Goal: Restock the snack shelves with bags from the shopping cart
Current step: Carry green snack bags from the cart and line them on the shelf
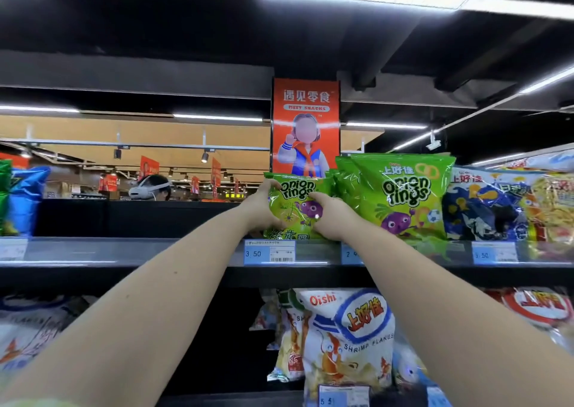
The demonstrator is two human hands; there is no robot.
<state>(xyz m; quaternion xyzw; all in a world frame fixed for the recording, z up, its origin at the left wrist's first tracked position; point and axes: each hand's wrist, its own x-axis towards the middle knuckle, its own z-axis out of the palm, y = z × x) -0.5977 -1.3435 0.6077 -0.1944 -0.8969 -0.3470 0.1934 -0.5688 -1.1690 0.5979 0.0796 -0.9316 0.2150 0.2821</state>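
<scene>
L fingers (271, 187) curl round the top-left edge of the bag (295, 211), pressed close together. R fingers (316, 200) lie bent across its front on the right side. R thumb is hidden, so can't tell if it pinches from behind. Both L hand (262, 212) and R hand (334, 221) grip the one green onion-rings bag, one per side, arms stretched up & fwd.

The bag stands roughly upright at the front of the top shelf (124, 251), its bottom edge down behind the clear rail, right above the 3.50 tag (269, 252). Just to its right, touching or nearly, is the green row (400, 195) w/ the same onion-rings print, facing out and standing higher in frame. Beyond that are blue bags (484, 211). Far left on the same shelf is a blue pack (26, 195). Shrimp bags (351, 338) sit on the level below. Cart not in view.

Step in hand, I'd say, is seating this bag in its facing. To do it well:
- Hold by the side edges, not the puffed middle. The foil looks slick & air-filled and prob squashes or skids if squeezed.
- Set the base flat first, then tip the top back a touch so it leans rearward.
- Keep the print out, square w/ the green row and centred over its tag.
- Let go one hand at a time. If it slumps fwd, nudge the base in deeper.

Main risk is a wrist or forearm knocking the green row off the lip.
</scene>
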